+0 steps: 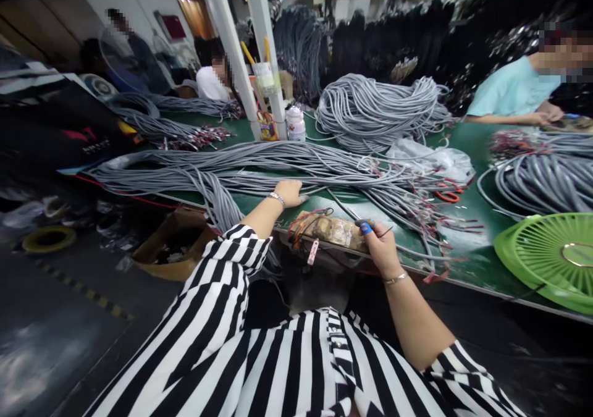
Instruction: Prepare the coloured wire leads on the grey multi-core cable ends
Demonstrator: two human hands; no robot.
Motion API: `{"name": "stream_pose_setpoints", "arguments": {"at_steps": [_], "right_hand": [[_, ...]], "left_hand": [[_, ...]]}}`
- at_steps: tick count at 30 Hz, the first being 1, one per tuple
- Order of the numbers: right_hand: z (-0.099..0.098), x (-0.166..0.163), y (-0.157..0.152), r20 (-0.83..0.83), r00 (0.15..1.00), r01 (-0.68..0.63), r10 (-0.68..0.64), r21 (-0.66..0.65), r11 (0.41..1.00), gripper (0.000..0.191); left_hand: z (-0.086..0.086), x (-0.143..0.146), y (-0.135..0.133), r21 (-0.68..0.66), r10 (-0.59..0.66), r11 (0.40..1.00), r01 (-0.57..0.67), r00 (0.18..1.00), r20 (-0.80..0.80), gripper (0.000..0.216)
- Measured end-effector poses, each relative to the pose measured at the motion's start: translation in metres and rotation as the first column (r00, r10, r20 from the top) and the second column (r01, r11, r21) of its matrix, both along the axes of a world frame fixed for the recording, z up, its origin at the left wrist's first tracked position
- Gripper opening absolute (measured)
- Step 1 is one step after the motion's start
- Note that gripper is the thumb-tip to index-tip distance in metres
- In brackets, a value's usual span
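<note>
At the near edge of the bench, my left hand [288, 193] is on a long bundle of grey cables [259, 157], its fingers curled over the nearest strands. My right hand [383, 248] is closed in a pinch, with blue tape [365, 227] around a digit. A thin dark piece pokes out on both sides of its fingers; its kind is unclear. Close by the right hand lies a tape-wrapped block [340, 232] with thin red and black wires at its left end. The cables' stripped ends [424, 210] fan out to the right, showing red and white wires.
A green fan [556, 259] stands at the right edge, below a cable coil [551, 182]. Behind are a big grey coil [380, 108], a plastic bag [435, 157], a white bottle [295, 123] and posts. A co-worker [504, 92] sits across. A cardboard box [173, 244] is below left.
</note>
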State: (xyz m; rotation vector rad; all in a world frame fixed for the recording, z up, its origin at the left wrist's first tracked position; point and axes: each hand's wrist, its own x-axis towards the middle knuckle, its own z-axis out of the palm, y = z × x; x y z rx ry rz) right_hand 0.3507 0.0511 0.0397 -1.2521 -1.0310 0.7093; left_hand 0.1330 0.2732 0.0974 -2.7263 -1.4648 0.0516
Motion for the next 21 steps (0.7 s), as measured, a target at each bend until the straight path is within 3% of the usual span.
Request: {"name": "stream_pose_setpoints", "arguments": {"at_steps": [6, 10, 12, 13, 14, 15, 17, 19, 21], "right_hand": [[-0.001, 0.0, 0.003, 0.084, 0.996, -0.024, 0.019, 0.06, 0.998, 0.026], [-0.002, 0.0, 0.004, 0.191, 0.982, -0.012, -0.002, 0.072, 0.997, 0.032], [-0.004, 0.001, 0.005, 0.212, 0.977, -0.005, -0.011, 0.074, 0.997, 0.034], [-0.004, 0.001, 0.005, 0.22, 0.976, -0.006, -0.011, 0.076, 0.997, 0.035], [-0.005, 0.001, 0.005, 0.224, 0.974, -0.005, -0.013, 0.079, 0.997, 0.035], [-0.006, 0.0, 0.005, 0.227, 0.974, -0.006, -0.013, 0.081, 0.997, 0.035], [-0.006, 0.0, 0.005, 0.228, 0.974, -0.004, -0.014, 0.079, 0.997, 0.035], [-0.005, 0.001, 0.005, 0.222, 0.975, -0.001, -0.015, 0.075, 0.997, 0.036], [-0.004, 0.001, 0.004, 0.21, 0.978, -0.006, -0.009, 0.073, 0.997, 0.037]], "left_hand": [[0.005, 0.002, -0.016, 0.0, -0.047, 0.999, 0.047, 0.995, -0.087, 0.063], [0.016, 0.009, -0.027, -0.07, -0.115, 0.992, 0.104, 0.975, -0.192, 0.036], [0.029, 0.01, -0.026, -0.047, -0.11, 0.993, 0.108, 0.992, -0.06, 0.023], [0.039, 0.008, -0.023, -0.03, -0.094, 0.995, 0.098, 0.99, 0.108, 0.02], [0.049, 0.006, -0.019, -0.016, -0.058, 0.998, 0.068, 0.938, 0.342, 0.019], [0.061, 0.002, -0.014, -0.011, -0.012, 1.0, 0.023, 0.805, 0.593, 0.018], [0.085, -0.006, -0.005, -0.043, 0.082, 0.991, -0.124, 0.33, 0.94, 0.021], [0.107, -0.012, -0.004, -0.041, 0.067, 0.985, -0.167, 0.157, 0.985, 0.025], [0.123, -0.013, -0.016, -0.028, 0.033, 0.997, -0.067, 0.07, 0.997, 0.016]]}}
